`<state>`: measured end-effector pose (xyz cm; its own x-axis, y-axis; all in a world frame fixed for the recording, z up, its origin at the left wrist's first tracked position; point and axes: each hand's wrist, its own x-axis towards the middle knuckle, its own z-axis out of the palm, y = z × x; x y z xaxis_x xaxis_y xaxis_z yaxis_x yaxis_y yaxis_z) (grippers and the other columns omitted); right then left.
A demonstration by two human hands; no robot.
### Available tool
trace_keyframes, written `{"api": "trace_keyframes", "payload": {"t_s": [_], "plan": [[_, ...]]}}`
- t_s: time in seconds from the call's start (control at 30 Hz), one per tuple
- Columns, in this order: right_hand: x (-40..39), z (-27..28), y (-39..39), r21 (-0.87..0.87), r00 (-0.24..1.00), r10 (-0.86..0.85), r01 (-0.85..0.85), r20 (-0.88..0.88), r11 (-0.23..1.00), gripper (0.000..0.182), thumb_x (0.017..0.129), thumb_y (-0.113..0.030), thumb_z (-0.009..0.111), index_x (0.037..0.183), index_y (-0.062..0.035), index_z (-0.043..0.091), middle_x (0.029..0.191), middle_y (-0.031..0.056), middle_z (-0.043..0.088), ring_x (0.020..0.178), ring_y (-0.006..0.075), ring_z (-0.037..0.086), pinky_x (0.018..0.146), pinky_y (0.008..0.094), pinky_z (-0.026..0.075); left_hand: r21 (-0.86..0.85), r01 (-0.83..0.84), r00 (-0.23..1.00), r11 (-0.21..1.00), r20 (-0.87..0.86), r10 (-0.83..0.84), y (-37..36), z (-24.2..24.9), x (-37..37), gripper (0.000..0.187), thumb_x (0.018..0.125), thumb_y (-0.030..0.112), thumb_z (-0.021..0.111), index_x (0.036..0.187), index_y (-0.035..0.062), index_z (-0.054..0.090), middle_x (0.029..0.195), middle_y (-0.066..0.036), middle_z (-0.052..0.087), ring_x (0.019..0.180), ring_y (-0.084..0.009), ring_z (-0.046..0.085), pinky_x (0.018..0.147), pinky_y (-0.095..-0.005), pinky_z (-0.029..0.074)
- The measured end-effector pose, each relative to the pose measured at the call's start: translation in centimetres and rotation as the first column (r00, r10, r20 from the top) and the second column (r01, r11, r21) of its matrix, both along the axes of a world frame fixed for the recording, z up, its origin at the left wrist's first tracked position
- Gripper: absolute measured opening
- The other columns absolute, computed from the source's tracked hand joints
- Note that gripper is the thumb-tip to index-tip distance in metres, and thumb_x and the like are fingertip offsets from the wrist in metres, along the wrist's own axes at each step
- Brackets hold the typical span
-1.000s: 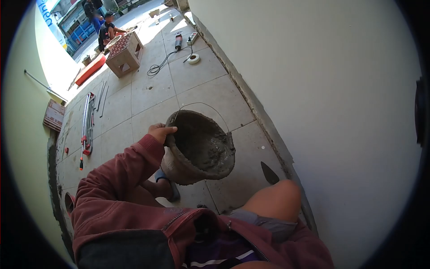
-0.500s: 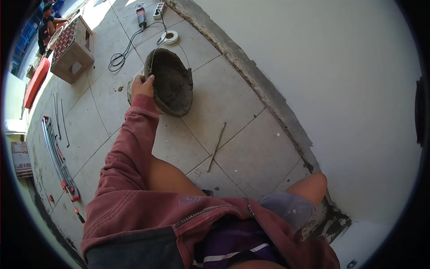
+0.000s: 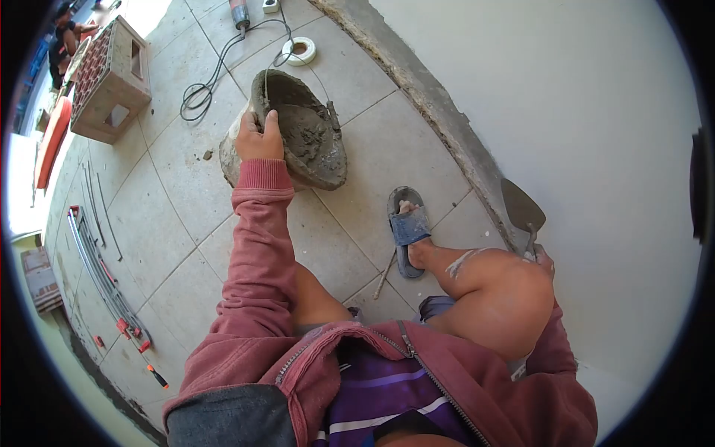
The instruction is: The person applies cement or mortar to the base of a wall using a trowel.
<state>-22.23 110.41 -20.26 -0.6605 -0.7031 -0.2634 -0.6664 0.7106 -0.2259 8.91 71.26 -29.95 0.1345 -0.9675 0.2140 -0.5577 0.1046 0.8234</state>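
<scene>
My left hand (image 3: 258, 138) is closed on the rim of a mortar-caked bucket (image 3: 237, 160), thumb over the edge. The bucket leans toward me on the tiles, its mouth facing right, with wet grey mortar (image 3: 316, 138) inside. A thin wire handle hangs at its far side. Beside my right knee, my right hand (image 3: 546, 262) is closed round the handle of a trowel (image 3: 523, 206), partly hidden by the leg. The trowel's blade is up against the rough strip at the base of the wall.
My sandalled foot (image 3: 410, 231) stands on the tiles over a thin stick (image 3: 384, 276). Beyond the bucket are a tape roll (image 3: 299, 51), an angle grinder (image 3: 240, 15) and its cord. At left lie a tile cutter (image 3: 104, 268) and a crate (image 3: 112, 82); a person (image 3: 63, 45) sits behind.
My right hand with the trowel has come into view at right. My right foot has stepped forward beside the stick. The view has shifted; my left hand still grips the bucket.
</scene>
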Motion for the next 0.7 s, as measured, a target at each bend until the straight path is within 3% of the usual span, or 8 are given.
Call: {"api": "trace_keyframes", "payload": {"t_s": [0.03,0.1,0.23,0.3,0.33,0.57,0.63,0.7], "plan": [[-0.5,-1.3,-2.0,-0.018,0.999,0.030,-0.030,0.037,0.999,0.022,0.073,-0.014,0.055,0.090,0.0006,0.053,0.081,0.0167,0.057,0.074,0.0311,0.057,0.063,0.0369,0.045,-0.013,0.004,1.000,1.000,-0.001,-0.004,0.4,0.3,0.1,0.024,0.072,0.023,0.060,0.076,0.0010,0.053,0.061,-0.014,0.055,0.054,-0.0271,0.053,0.054,-0.0352,0.041],[-1.8,-5.9,-10.7,-0.311,0.830,0.500,-0.557,-0.248,0.771,0.023,0.071,-0.016,0.058,0.088,-0.0009,0.054,0.084,0.0150,0.056,0.076,0.0326,0.055,0.065,0.0383,0.044,0.048,-0.005,0.999,0.999,0.048,0.003,0.7,0.7,1.4,0.021,0.073,0.021,0.059,0.077,0.0007,0.052,0.066,-0.015,0.054,0.058,-0.0245,0.052,0.057,-0.0320,0.041],[3.2,-10.0,-29.9,-0.272,0.442,0.810,-0.893,-0.385,0.358,0.024,0.066,-0.013,0.054,0.088,-0.0044,0.051,0.077,0.0102,0.052,0.070,0.0257,0.053,0.058,0.0358,0.044,-0.077,0.004,0.954,0.997,0.300,0.019,0.3,-0.1,4.6,0.018,0.076,0.017,0.056,0.080,0.0000,0.052,0.081,-0.012,0.052,0.070,-0.0174,0.048,0.065,-0.0238,0.037],[8.8,-11.1,-35.5,-0.092,0.500,0.819,-0.864,-0.280,0.496,0.019,0.069,-0.011,0.052,0.086,-0.0033,0.056,0.080,0.0126,0.057,0.073,0.0280,0.057,0.060,0.0350,0.047,-0.001,0.044,0.953,0.999,-0.300,-0.042,0.1,-1.8,6.4,0.019,0.078,0.017,0.056,0.085,-0.0007,0.053,0.079,-0.005,0.051,0.070,-0.0131,0.046,0.065,-0.0232,0.037],[11.4,-11.2,-37.0,0.026,0.547,0.809,-0.825,-0.216,0.565,0.018,0.071,-0.012,0.051,0.085,-0.0032,0.058,0.081,0.0137,0.058,0.074,0.0287,0.059,0.061,0.0348,0.048,0.037,0.062,0.936,0.997,-0.348,-0.045,0.5,-1.1,6.3,0.020,0.079,0.016,0.055,0.090,-0.0010,0.053,0.078,-0.002,0.050,0.071,-0.0101,0.045,0.066,-0.0230,0.037],[15.4,-6.9,-34.7,0.151,0.267,0.955,-0.957,0.130,0.247,0.018,0.073,-0.012,0.050,0.084,-0.0023,0.060,0.082,0.0139,0.060,0.077,0.0264,0.061,0.065,0.0329,0.049,-0.061,-0.082,0.980,0.995,-0.185,0.069,1.4,-2.2,6.9,0.020,0.078,0.014,0.055,0.090,-0.0017,0.053,0.077,-0.006,0.054,0.070,-0.0120,0.047,0.066,-0.0248,0.039],[15.2,-7.4,-37.1,0.035,0.501,0.862,-0.862,-0.079,0.505,0.018,0.071,-0.011,0.050,0.082,-0.0015,0.060,0.085,0.0152,0.060,0.078,0.0269,0.061,0.066,0.0337,0.048,0.006,-0.103,0.962,0.995,-0.253,0.101,2.7,-1.5,6.9,0.021,0.077,0.014,0.056,0.090,-0.0021,0.053,0.077,-0.007,0.053,0.070,-0.0126,0.047,0.066,-0.0247,0.039],[16.1,-8.8,-37.5,0.107,0.501,0.862,-0.855,-0.078,0.507,0.018,0.071,-0.011,0.050,0.082,-0.0017,0.060,0.085,0.0151,0.060,0.078,0.0277,0.060,0.067,0.0345,0.048,0.021,-0.062,0.944,0.998,-0.325,0.066,3.4,-1.3,6.9,0.021,0.077,0.013,0.055,0.090,-0.0029,0.052,0.080,-0.009,0.053,0.071,-0.0135,0.048,0.065,-0.0244,0.039]]}}
